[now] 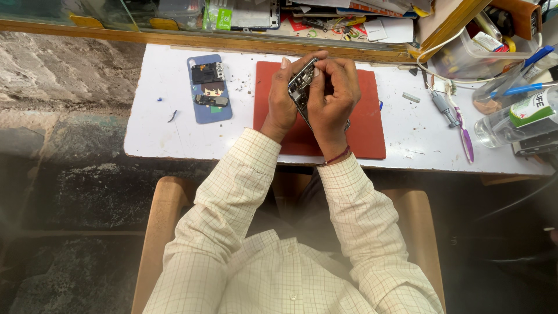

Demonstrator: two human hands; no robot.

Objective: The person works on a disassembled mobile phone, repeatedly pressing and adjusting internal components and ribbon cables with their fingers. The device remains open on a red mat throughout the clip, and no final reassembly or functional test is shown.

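Opened phone (302, 87) held upright on edge, centre top of the frame, above a red mat (372, 136). Left hand (283, 96) wrapped round its far side, thumb up along the top edge. Right hand (332, 93) closed against the exposed inside, fingertips pressed to the parts. Left of the mat, a blue phone cover (209, 107) carrying small black parts. Right of it, a purple toothbrush (463, 131) on the white table (157, 128).
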